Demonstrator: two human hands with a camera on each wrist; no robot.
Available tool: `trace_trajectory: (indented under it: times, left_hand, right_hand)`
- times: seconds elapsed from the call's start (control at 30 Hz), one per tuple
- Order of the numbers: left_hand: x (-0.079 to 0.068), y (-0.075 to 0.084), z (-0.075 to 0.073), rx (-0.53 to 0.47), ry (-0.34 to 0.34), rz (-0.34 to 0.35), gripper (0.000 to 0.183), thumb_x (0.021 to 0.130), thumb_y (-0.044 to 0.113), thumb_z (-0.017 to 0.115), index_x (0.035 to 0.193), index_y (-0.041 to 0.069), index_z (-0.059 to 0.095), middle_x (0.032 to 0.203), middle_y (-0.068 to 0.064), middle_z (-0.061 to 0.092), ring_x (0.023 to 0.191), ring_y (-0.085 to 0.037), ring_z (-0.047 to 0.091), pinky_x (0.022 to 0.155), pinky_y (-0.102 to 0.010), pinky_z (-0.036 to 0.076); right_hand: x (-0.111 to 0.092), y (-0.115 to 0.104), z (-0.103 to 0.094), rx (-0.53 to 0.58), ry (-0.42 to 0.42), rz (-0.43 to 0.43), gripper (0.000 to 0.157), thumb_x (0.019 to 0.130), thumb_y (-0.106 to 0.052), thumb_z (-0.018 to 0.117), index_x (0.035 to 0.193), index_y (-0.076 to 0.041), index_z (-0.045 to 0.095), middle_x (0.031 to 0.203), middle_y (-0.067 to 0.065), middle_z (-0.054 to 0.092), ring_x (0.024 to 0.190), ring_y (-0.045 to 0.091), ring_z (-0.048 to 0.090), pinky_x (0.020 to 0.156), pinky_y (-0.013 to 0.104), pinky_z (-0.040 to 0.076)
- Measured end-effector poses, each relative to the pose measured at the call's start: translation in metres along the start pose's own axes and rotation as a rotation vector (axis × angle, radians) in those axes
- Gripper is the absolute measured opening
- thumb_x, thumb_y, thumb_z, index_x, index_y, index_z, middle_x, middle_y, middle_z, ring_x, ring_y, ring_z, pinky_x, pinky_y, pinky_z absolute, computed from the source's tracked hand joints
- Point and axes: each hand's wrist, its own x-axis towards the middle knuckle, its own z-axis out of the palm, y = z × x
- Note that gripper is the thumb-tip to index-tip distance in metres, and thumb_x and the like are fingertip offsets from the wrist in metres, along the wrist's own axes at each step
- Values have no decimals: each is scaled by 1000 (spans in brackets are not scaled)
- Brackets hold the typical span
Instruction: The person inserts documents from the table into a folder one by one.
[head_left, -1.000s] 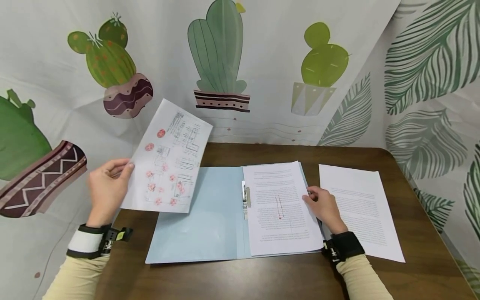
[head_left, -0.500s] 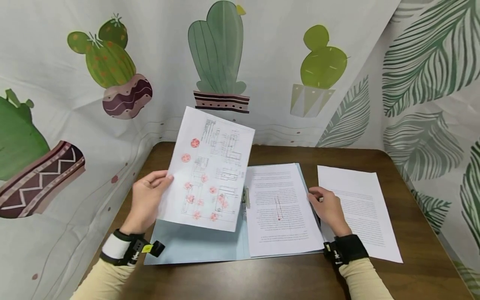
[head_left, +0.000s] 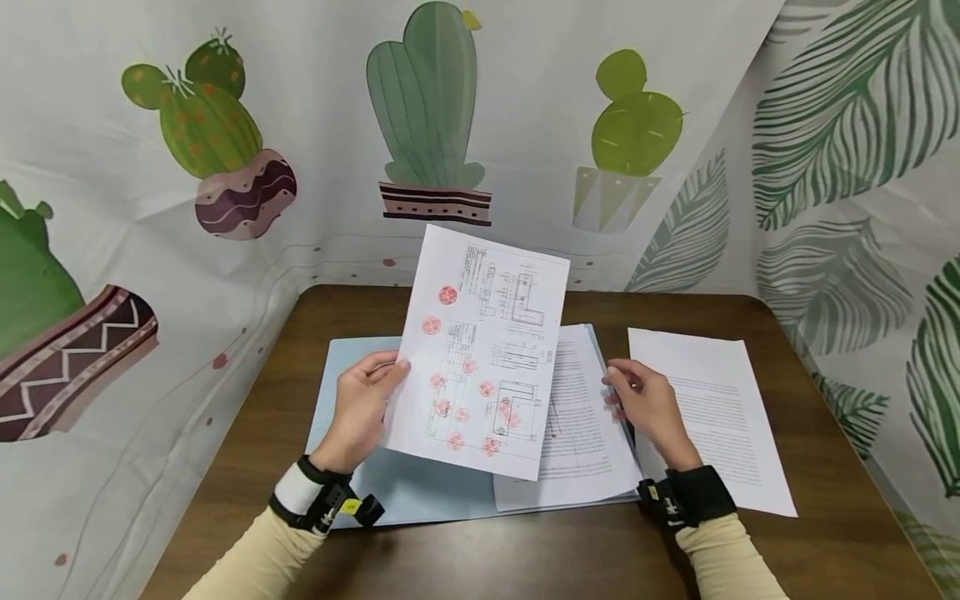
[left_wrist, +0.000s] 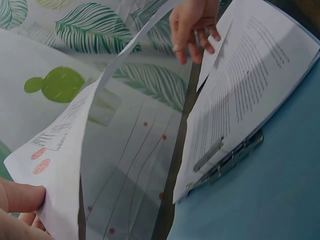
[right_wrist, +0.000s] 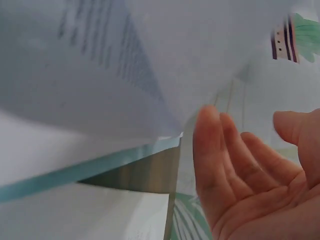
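My left hand (head_left: 362,410) pinches the left edge of a white sheet (head_left: 480,350) printed with line drawings and red stamps. The sheet is held up over the open blue folder (head_left: 427,492) and hides part of it. On the folder's right side lies a stack of printed pages (head_left: 592,417), beside a metal clip (left_wrist: 225,160) in the left wrist view. My right hand (head_left: 651,408) hovers at the right edge of that stack, fingers loosely bent. The right wrist view shows nothing between its thumb and fingers (right_wrist: 207,145).
Another printed sheet (head_left: 720,417) lies on the wooden table (head_left: 840,483) to the right of the folder. Behind the table hangs a white cloth (head_left: 525,100) with cactus and leaf prints.
My left hand has carried the stamped sheet rightward, from left of the folder to over its middle and part of the stack. My right hand has come off the stack's edge, its fingers lifting.
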Motion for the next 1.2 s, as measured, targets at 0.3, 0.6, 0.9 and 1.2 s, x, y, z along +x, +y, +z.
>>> trace_trajectory:
  times: [0.3, 0.6, 0.9, 1.2]
  left_hand:
    - [2, -11, 27, -59, -26, -5, 26, 100, 14, 69, 122, 0, 68, 108, -15, 75, 92, -25, 72, 73, -33, 57]
    - [2, -26, 52, -80, -29, -16, 23, 99, 11, 69, 120, 1, 69, 106, -15, 75, 87, -24, 72, 70, -32, 56]
    - [0, -34, 68, -56, -38, -27, 19, 99, 10, 69, 116, 1, 71, 104, -15, 76, 85, -23, 73, 70, -33, 55]
    - [-2, -41, 66, 47, -89, 7, 21, 98, 14, 71, 116, 4, 72, 105, -13, 76, 84, -22, 72, 66, -31, 55]
  right_hand:
    - [-5, -18, 0, 328, -236, -29, 49, 110, -35, 50, 138, 4, 57, 121, 29, 68, 95, 40, 74, 74, 43, 62]
    - [-9, -22, 2, 393, -266, 12, 48, 105, -38, 58, 135, 0, 61, 112, 20, 73, 90, 31, 75, 75, 44, 62]
    - [-12, -21, 0, 361, -227, 31, 36, 104, -26, 64, 131, -2, 64, 111, 14, 76, 86, 29, 74, 70, 38, 61]
    - [-11, -17, -3, 346, -202, 36, 35, 105, -24, 61, 130, -1, 64, 109, 15, 76, 80, 24, 71, 62, 32, 57]
